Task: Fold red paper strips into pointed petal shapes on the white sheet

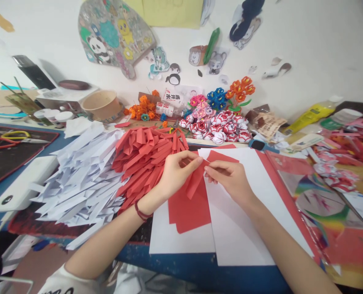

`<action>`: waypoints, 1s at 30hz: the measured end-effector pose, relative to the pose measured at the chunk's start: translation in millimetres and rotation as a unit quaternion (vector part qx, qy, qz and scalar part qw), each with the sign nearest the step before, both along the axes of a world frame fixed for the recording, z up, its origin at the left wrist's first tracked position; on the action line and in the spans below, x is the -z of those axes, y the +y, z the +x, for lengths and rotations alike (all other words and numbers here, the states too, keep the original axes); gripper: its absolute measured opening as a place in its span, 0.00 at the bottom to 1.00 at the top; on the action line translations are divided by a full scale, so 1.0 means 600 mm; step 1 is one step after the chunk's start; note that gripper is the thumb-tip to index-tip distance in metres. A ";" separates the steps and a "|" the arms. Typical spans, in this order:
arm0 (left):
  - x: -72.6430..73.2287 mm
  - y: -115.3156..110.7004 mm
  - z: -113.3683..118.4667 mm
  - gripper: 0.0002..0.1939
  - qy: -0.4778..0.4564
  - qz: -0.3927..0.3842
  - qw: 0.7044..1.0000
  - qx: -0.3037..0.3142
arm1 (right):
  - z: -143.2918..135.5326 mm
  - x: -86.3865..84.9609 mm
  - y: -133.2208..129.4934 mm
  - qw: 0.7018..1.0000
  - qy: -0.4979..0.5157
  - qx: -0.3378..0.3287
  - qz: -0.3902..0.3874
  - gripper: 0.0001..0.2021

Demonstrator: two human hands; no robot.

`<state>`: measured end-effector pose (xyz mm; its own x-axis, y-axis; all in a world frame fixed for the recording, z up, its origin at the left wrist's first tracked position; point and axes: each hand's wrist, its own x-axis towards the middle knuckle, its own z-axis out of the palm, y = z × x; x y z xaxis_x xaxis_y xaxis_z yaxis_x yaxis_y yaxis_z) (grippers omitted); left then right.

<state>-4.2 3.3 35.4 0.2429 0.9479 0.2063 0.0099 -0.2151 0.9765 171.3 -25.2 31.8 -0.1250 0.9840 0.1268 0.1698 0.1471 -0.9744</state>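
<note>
A small piece of red paper (195,184) hangs between my two hands above the sheets. My left hand (177,171) pinches its upper left edge, thumb against fingers. From the other side, my right hand (230,178) grips its upper right corner with fingertips pressed together. Below lie flat red paper sheets (189,216) on white paper (239,228). A heap of folded red paper strips (147,159) is just left of my left hand, and beyond it spreads a larger heap of folded white paper strips (83,183).
Scissors (13,139) lie on a dark mat at the left, near a white power strip-like device (25,183). Red-and-white paper flowers (218,126) are piled at the back. A plastic-covered red pack (331,212) and a yellow bottle (313,114) are at the right.
</note>
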 end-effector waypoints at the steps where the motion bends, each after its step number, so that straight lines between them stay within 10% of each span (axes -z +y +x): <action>1: 0.000 0.000 0.000 0.12 -0.002 -0.002 1.000 0.001 | 0.000 0.000 0.000 1.000 0.000 0.000 0.000 0.10; 30: 0.003 -0.010 0.001 0.11 0.056 0.053 0.997 0.021 | -0.003 0.002 0.001 0.999 0.035 -0.021 -0.013 0.11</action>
